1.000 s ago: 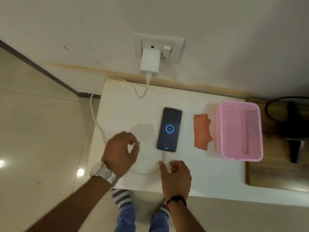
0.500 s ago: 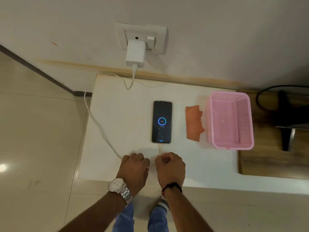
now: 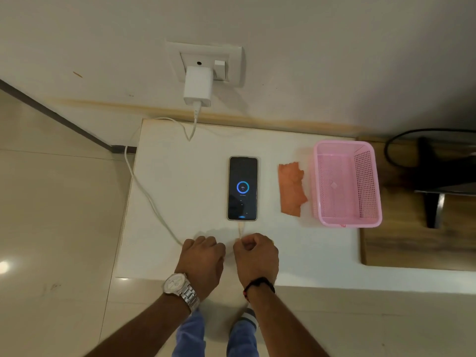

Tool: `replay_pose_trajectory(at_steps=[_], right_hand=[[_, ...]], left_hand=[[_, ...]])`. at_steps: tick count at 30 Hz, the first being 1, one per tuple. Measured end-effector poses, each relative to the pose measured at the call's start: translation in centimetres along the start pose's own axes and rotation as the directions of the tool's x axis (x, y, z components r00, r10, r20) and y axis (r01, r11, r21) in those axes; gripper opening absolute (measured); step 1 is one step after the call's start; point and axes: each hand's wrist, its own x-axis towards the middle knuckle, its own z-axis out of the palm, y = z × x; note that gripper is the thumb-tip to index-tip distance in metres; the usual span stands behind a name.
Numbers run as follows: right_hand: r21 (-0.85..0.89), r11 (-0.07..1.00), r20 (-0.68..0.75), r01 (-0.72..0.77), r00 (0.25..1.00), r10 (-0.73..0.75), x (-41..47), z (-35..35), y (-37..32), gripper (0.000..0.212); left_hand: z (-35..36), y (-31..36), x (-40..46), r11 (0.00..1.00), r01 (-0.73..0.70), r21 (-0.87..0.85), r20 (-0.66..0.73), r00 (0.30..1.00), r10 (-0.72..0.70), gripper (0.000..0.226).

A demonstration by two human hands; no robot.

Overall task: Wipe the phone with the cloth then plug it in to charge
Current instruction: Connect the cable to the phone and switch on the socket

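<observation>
A black phone [image 3: 242, 188] lies face up on the white table [image 3: 180, 191], its screen showing a blue charging ring. A white cable [image 3: 144, 191] runs from the white charger [image 3: 197, 86] in the wall socket [image 3: 206, 61], loops off the table's left edge, passes under my hands and enters the phone's bottom end. An orange cloth [image 3: 291, 193] lies just right of the phone. My left hand [image 3: 202, 261] and my right hand [image 3: 256, 258] rest as fists side by side at the table's front edge, below the phone. The cable disappears between them.
A pink plastic basket [image 3: 373, 186] stands right of the cloth, with nothing in it. Beyond it lies a wooden surface [image 3: 401, 246] with a black stand [image 3: 435, 186] and a black cord. Tiled floor lies to the left.
Both hands have pulled back from near the phone to the table's front edge and closed into fists. The phone, cloth and basket have not moved; only the camera view shifted.
</observation>
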Motion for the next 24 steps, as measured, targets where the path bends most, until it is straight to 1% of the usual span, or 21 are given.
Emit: replay_pose_trajectory(at_steps=[3, 6, 8, 10, 11, 13, 14, 16, 17, 19, 21, 23, 24], right_hand=[[0.024, 1.000, -0.002, 0.011, 1.000, -0.011, -0.1, -0.5, -0.1, 0.021], [0.085, 0.996, -0.091, 0.039, 0.995, -0.031, 0.2, -1.9, 0.0, 0.024], [0.171, 0.984, -0.164, 0.043, 0.986, -0.015, 0.9, -3.2, 0.2, 0.023], [0.286, 0.958, -0.214, 0.002, 0.975, 0.062, 2.0, -4.6, 0.6, 0.020], [0.362, 0.931, -0.215, -0.050, 0.967, 0.135, 2.6, -5.3, 0.8, 0.017], [0.517, 0.837, -0.163, -0.180, 0.939, 0.303, 3.8, -6.4, 1.1, 0.011], [0.566, 0.789, -0.124, -0.238, 0.922, 0.367, 4.4, -6.9, 1.1, 0.011], [0.637, 0.707, -0.064, -0.307, 0.893, 0.445, 5.3, -7.4, 0.7, 0.010], [0.675, 0.667, -0.044, -0.316, 0.885, 0.464, 5.8, -7.5, 0.5, 0.010], [0.726, 0.597, -0.004, -0.342, 0.866, 0.500, 6.5, -7.7, -0.3, 0.008], [0.742, 0.564, 0.026, -0.363, 0.855, 0.518, 7.4, -7.7, -0.8, 0.017], [0.749, 0.547, 0.032, -0.375, 0.844, 0.535, 8.3, -7.6, -1.2, 0.025], [0.731, 0.566, 0.034, -0.382, 0.848, 0.529, 8.6, -7.7, -1.6, 0.030]], left_hand=[[-0.2, 0.1, 0.0, 0.999, 0.018, -0.036, -0.011, 1.000, -0.018, 0.021], [-1.6, 0.7, 0.1, 0.992, -0.001, -0.130, -0.144, 0.989, -0.018, 0.024], [-2.8, 1.6, 0.6, 0.967, -0.026, -0.255, -0.243, 0.969, -0.038, 0.020], [-4.5, 3.0, 1.5, 0.906, -0.032, -0.421, -0.269, 0.959, -0.091, 0.013], [-5.4, 3.8, 2.4, 0.876, -0.036, -0.481, -0.263, 0.959, -0.105, 0.011], [-7.1, 5.4, 4.8, 0.850, -0.080, -0.521, -0.260, 0.963, -0.069, 0.008], [-7.8, 6.1, 6.4, 0.851, -0.108, -0.514, -0.266, 0.963, -0.038, 0.007], [-8.9, 7.3, 10.1, 0.876, -0.161, -0.455, -0.287, 0.957, 0.027, 0.010], [-9.3, 7.8, 12.2, 0.896, -0.185, -0.404, -0.288, 0.955, 0.068, 0.014], [-9.7, 8.7, 16.2, 0.935, -0.211, -0.286, -0.238, 0.961, 0.145, 0.025], [-9.8, 9.3, 19.7, 0.966, -0.212, -0.148, -0.149, 0.970, 0.190, 0.034], [-9.5, 9.8, 22.0, 0.976, -0.219, -0.002, -0.069, 0.973, 0.218, 0.036], [-9.3, 10.0, 22.7, 0.972, -0.226, 0.058, -0.041, 0.973, 0.228, 0.035]])
